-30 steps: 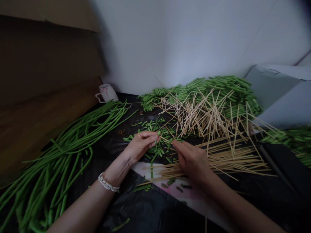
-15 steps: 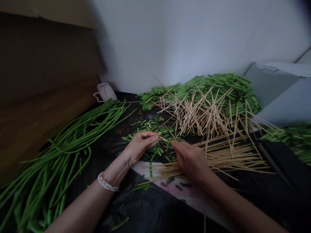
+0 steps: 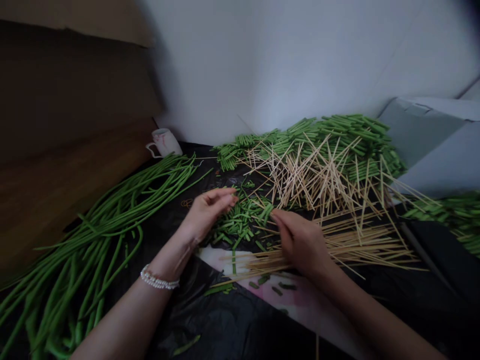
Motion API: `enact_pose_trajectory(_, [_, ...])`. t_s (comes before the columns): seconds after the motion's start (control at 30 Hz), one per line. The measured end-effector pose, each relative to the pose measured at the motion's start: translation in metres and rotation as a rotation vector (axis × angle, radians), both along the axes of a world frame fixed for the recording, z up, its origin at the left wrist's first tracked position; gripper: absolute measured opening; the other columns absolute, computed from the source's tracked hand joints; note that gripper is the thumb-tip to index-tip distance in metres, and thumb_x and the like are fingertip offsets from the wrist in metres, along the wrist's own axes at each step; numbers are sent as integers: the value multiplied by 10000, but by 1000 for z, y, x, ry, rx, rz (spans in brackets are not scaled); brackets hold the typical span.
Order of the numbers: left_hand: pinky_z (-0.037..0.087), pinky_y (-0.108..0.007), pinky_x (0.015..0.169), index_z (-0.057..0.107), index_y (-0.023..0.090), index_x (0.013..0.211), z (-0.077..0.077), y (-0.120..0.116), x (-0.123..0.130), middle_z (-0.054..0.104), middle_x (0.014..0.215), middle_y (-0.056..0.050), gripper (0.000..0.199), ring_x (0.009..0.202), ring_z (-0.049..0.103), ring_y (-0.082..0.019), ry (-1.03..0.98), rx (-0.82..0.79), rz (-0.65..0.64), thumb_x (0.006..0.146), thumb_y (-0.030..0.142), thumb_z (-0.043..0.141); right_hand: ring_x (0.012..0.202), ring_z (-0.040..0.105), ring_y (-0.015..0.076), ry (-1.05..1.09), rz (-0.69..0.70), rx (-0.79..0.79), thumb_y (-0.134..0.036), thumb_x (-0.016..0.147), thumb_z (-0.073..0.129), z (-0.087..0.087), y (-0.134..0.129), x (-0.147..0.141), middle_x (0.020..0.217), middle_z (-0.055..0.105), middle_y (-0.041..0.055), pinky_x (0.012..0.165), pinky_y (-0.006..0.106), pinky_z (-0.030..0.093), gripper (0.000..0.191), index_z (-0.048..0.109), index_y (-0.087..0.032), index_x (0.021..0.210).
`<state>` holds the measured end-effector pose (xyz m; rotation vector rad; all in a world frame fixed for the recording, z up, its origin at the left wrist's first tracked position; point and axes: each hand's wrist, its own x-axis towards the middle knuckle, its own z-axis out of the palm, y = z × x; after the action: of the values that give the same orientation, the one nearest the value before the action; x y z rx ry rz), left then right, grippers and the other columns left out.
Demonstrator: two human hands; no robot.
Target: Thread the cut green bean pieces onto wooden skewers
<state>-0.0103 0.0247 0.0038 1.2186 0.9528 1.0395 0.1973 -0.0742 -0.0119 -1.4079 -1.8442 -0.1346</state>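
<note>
My left hand, with a white bead bracelet on the wrist, hovers at the left side of a heap of short green bean pieces. Its fingers and thumb are brought together; what they hold, if anything, is too small to tell. My right hand is closed in a pinch over the near end of the loose wooden sticks. A thin stick seems to be in its grip, with green pieces at the fingertips, though the detail is blurred. Behind, threaded bean bundles lie piled with sticks poking towards me.
Long green beans spread over the left side. A white mug stands at the back left by the wall. A dark object and more cut beans lie at the right, near a pale box. Black plastic covers the surface.
My left hand has moved left and slightly up, away from my right hand. The stick that spanned both hands no longer reaches my left fingers. Green pieces now show by my right fingertips.
</note>
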Motion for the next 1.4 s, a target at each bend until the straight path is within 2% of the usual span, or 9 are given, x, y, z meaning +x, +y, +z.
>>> enact_pose_trajectory(0.13, [469,-271,705,737,137,903,1,23,-30,739,863,-81,382,768,634,-171,202,162,256,675,443,764,869,688,168,33,-30,62,-193,933,455,-1,3,4,994,729,80,780,276,528,251,660,-155,1072])
enact_pose_trajectory(0.33, [450,-318,797,742,173,872,-17,26,-30,738,912,-73,227,826,644,-209,673,435,173,789,363,652,900,685,186,-93,-27,44,-161,928,457,-6,2,1,976,726,97,845,297,517,270,655,-134,1110])
enact_pose_trajectory(0.53, [412,-343,766,704,207,723,-28,19,-18,649,809,-71,315,873,568,-255,1103,662,158,755,518,663,859,688,174,-132,-12,59,-155,921,467,-8,2,0,962,729,83,809,283,524,260,661,-131,1091])
enact_pose_trajectory(0.73, [404,-353,776,718,219,757,-28,21,-21,649,816,-63,165,838,562,-246,1121,583,71,786,363,643,835,689,166,-151,-29,65,-153,919,459,-6,2,0,964,735,80,777,265,522,265,663,-139,1088])
enact_pose_trajectory(0.87, [411,-350,792,698,213,771,-25,19,-22,680,840,-63,145,852,584,-243,1050,604,100,810,317,605,803,690,166,-178,-34,71,-152,913,460,-6,1,0,939,736,79,735,262,523,268,667,-131,1081])
enact_pose_trajectory(1.0, [427,-307,753,670,208,814,-24,17,-18,703,832,-39,141,797,613,-202,836,534,140,823,329,599,774,687,165,-193,-52,65,-160,915,455,-5,1,-1,910,734,75,691,262,518,272,671,-139,1078])
enact_pose_trajectory(1.17, [441,-264,662,639,174,915,-23,17,-15,696,768,-29,254,686,617,-160,489,328,-9,754,362,696,786,687,166,-193,-32,72,-147,913,462,-4,1,-1,897,733,75,704,258,515,259,671,-133,1066])
enact_pose_trajectory(1.3, [467,-296,767,680,170,962,-19,12,-12,711,878,-66,302,810,640,-193,446,316,-126,753,385,705,814,686,163,-155,-54,65,-160,920,463,-4,3,5,929,736,78,750,263,514,260,665,-142,1082])
enact_pose_trajectory(1.4, [421,-361,931,694,214,1077,-18,7,-7,683,1106,-92,327,1034,598,-242,599,510,-103,808,395,649,820,687,160,-112,-82,65,-183,926,465,-3,5,10,980,734,73,757,267,513,263,659,-163,1101])
